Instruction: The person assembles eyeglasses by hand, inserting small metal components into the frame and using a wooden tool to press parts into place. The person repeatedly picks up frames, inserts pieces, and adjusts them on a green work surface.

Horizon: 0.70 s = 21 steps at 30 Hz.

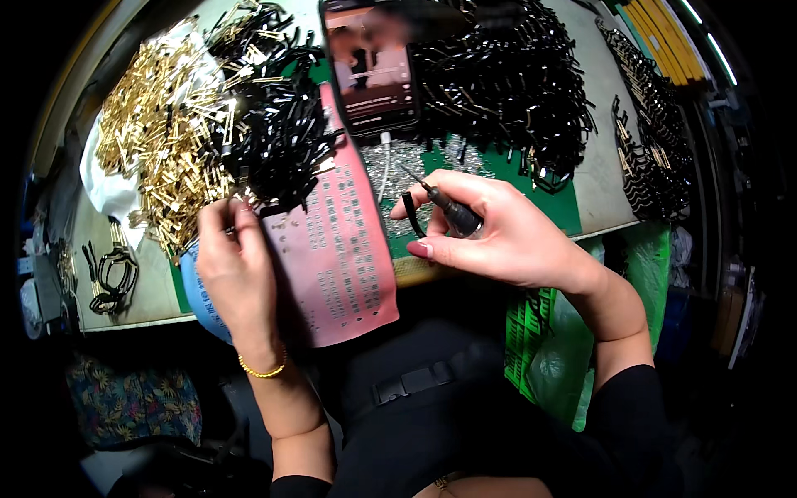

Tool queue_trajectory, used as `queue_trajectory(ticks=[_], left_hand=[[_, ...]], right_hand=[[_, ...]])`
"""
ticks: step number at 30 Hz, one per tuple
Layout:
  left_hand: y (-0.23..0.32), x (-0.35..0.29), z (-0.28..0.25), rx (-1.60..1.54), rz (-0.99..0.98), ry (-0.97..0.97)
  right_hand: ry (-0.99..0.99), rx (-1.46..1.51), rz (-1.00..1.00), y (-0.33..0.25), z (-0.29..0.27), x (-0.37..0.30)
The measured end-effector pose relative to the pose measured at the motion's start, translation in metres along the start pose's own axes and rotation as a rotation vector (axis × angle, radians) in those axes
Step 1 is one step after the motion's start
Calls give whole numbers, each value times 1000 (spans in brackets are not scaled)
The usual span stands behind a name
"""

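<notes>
Black top point(515, 423) cropped, right hand point(502, 232) holding pointed tool point(458, 217), grip unclear in left hand point(237, 264)

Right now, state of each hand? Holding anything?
Left hand: curled beside the gold pieces; cannot tell whether it holds one.
Right hand: closed around a dark tool, a black strip near its fingertips.

Two bare hands point(237, 270) point(515, 236) flank one flat pink sheet point(353, 278). Left of it: one heap of gold metal clips point(162, 124), one heap of glossy black strips point(278, 137). Right: another black heap point(498, 79), one slim-tipped black tool point(459, 217), one curved black strip point(412, 213). At its far end: one dark rectangular phone point(378, 108).
</notes>
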<state>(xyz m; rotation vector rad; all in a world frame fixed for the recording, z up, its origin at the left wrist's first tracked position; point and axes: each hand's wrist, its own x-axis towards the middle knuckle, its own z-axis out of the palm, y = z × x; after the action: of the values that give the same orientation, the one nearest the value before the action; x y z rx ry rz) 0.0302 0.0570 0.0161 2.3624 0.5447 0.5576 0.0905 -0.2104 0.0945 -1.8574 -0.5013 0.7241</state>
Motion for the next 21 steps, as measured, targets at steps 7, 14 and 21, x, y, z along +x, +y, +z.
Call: queue_trajectory(ticks=[7,14,21], left_hand=[[13,-19,-14,-488,-59,29],[71,-76,-8,-554,341,-492],[58,-80,4,-477,382,-537]], right_hand=[[13,41,41,4,-19,-37],[-90,90,25,14,-15,-56],[-98,96,-59,31,-7,-56]])
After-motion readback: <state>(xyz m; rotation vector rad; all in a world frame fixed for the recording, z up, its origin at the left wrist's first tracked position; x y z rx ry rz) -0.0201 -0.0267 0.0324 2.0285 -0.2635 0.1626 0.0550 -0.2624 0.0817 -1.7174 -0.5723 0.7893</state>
